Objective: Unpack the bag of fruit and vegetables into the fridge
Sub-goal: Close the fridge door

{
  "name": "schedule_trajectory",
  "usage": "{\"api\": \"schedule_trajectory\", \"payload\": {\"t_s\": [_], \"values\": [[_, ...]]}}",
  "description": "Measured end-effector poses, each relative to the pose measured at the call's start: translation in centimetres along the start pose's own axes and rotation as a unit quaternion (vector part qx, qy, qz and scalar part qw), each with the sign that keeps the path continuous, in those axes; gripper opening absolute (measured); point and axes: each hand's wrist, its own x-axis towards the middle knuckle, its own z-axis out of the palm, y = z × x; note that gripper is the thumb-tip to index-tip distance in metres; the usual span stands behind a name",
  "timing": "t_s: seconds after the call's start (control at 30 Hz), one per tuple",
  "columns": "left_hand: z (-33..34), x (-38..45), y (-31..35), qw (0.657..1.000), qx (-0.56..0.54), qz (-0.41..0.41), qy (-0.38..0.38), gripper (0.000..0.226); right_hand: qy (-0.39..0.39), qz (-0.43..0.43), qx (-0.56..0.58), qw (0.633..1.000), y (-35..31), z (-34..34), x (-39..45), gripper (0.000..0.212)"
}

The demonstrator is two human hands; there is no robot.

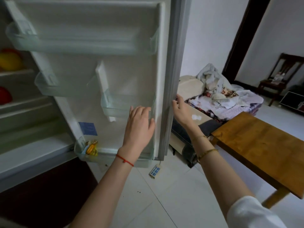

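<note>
The fridge door (128,76) stands wide open, its inner side with clear door bins facing me. My left hand (139,124) lies flat with straight fingers against the door's inner face near its edge. My right hand (179,109) grips the door's outer edge, fingers curled round it. Inside the fridge at the far left, a yellow fruit (9,60) sits on an upper shelf and a red one (5,95) on the shelf below. No bag is in view.
The bottom door bin (82,148) holds small yellow packets. A wooden table (263,145) stands at the right. Behind the door is a bed piled with cloths (222,96), and a chair (279,76) at the back right. A white power strip (154,170) lies on the tiled floor.
</note>
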Motion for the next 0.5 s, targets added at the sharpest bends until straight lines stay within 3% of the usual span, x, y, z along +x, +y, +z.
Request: {"api": "schedule_trajectory", "payload": {"t_s": [0.3,0.5], "values": [[0.0,-4.5,4.9,0.995,-0.014,-0.035,0.096,0.052,-0.031,-0.058,0.07,0.995,0.7,-1.7,-3.7,0.035],[0.3,-8.6,8.0,0.995,-0.023,-0.043,0.082,0.051,-0.033,-0.138,0.058,0.988,0.8,-2.5,-8.9,0.034]]}}
